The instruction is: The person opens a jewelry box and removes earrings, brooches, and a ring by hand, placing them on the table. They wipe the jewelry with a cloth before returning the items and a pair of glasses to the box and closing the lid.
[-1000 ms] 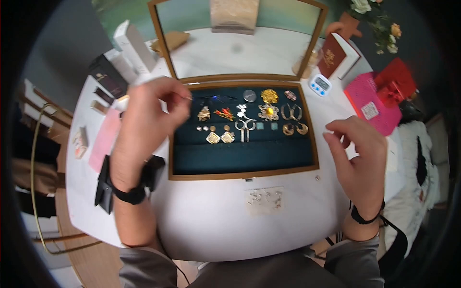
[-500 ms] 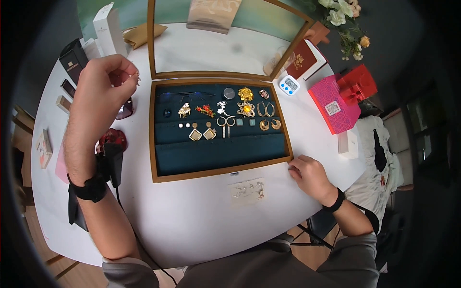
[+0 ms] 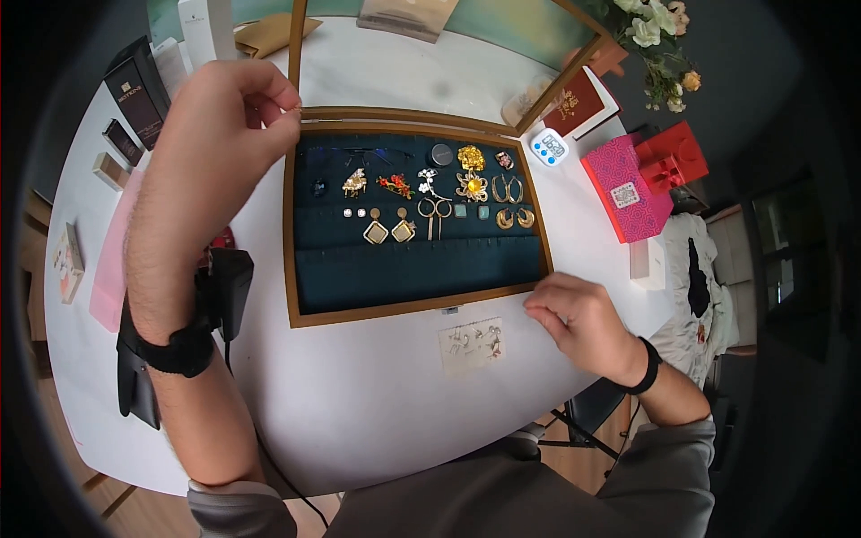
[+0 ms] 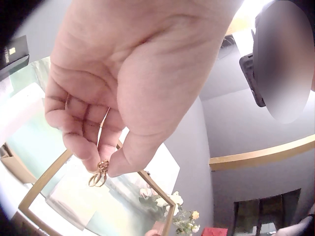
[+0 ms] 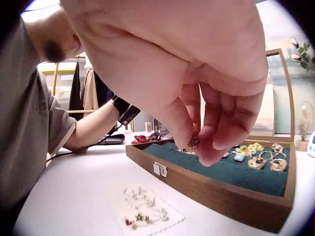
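My left hand [image 3: 215,134] is raised over the left back corner of the jewelry box [image 3: 377,313]. Its thumb and forefinger pinch a small gold jewelry piece with thin loops [image 4: 99,175]. Near the box's front right corner, my right hand [image 3: 587,327] pinches a tiny brownish-gold jewelry piece [image 5: 193,143], mostly hidden by the fingertips. Dark green fabric lines the box, with rows of brooches and earrings such as the gold flower brooch [image 3: 472,186] and gold hoops [image 3: 515,219]. Its front strip of fabric is bare. The glass lid [image 3: 408,116] stands raised at the back.
A small card with several earrings [image 3: 471,345] lies before the box. A timer [image 3: 549,147], dark red book [image 3: 574,106], pink box [image 3: 625,199] and red gift box [image 3: 673,160] stand right. Black [image 3: 136,90] and white boxes [image 3: 206,36] stand back left.
The right hand came down to the table beside the box's front right corner, where a tiny item lay, and now pinches a tiny piece. The left hand keeps its pinch, having shifted left.
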{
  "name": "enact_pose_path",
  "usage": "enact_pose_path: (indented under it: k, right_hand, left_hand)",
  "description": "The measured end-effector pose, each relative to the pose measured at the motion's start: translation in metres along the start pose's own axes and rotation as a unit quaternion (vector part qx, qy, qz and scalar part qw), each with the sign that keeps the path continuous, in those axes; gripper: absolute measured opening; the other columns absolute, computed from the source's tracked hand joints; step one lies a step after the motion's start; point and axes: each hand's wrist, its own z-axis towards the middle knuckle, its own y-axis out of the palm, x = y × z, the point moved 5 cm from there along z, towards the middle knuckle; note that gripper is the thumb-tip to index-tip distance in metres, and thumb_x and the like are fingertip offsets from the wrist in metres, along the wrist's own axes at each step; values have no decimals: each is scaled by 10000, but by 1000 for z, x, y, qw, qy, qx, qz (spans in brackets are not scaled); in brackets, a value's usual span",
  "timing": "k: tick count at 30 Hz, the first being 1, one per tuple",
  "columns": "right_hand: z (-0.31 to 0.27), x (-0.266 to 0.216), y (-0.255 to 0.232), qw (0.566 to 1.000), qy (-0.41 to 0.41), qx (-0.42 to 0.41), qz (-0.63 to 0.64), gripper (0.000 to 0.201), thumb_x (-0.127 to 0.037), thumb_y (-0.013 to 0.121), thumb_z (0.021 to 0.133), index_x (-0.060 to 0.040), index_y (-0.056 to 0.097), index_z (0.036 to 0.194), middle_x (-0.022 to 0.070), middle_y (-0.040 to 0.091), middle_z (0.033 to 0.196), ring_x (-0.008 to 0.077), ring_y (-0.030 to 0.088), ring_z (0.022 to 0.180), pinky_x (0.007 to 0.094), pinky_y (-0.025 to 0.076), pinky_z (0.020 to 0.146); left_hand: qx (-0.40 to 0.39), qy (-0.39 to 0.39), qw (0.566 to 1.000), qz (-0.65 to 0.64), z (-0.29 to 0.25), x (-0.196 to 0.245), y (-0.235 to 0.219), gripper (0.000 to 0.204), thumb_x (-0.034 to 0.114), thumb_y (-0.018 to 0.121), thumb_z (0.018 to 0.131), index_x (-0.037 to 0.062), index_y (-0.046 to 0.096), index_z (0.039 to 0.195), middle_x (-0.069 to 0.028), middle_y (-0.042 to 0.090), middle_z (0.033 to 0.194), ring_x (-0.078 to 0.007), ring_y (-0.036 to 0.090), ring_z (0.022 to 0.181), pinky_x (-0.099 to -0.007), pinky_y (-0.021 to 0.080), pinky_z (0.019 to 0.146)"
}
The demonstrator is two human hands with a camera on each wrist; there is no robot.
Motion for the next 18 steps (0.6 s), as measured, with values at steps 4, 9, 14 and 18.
enact_pose_path:
  k: [4, 9, 14, 18]
  right_hand:
    - [37, -11, 0, 999, -17, 2, 36, 127, 74, 778, 887, 45, 759, 1009, 182, 727, 956, 393, 727, 847, 430, 595, 731]
    - [85, -27, 15, 995, -103, 1, 19, 144, 72, 780, 897, 31, 761, 1034, 163, 737, 956, 363, 737, 848, 401, 594, 732]
    - [139, -44, 35, 987, -159, 2, 24, 124, 63, 758, 915, 23, 764, 1032, 168, 743, 963, 362, 742, 853, 405, 590, 721]
    - [179, -60, 54, 983, -177, -1, 37, 64, 21, 757, 919, 9, 760, 981, 161, 748, 908, 357, 740, 839, 413, 586, 731]
  left_hand:
    - [-11, -60, 997, -44, -2, 3, 4, 83, 43, 726, 968, -35, 707, 986, -23, 671, 791, -73, 579, 606, -246, 478, 531]
    - [2, -25, 999, -23, -1, 2, 0, 72, 40, 705, 962, -30, 712, 977, -34, 681, 784, -72, 604, 627, -243, 500, 540]
    - [13, -28, 999, -19, 0, -3, -3, 66, 25, 690, 950, -38, 707, 961, -32, 677, 776, -75, 607, 628, -245, 501, 541]
    - [30, -16, 999, -13, 0, -8, -6, 74, 25, 699, 942, -49, 697, 941, -32, 674, 777, -77, 610, 632, -251, 501, 550]
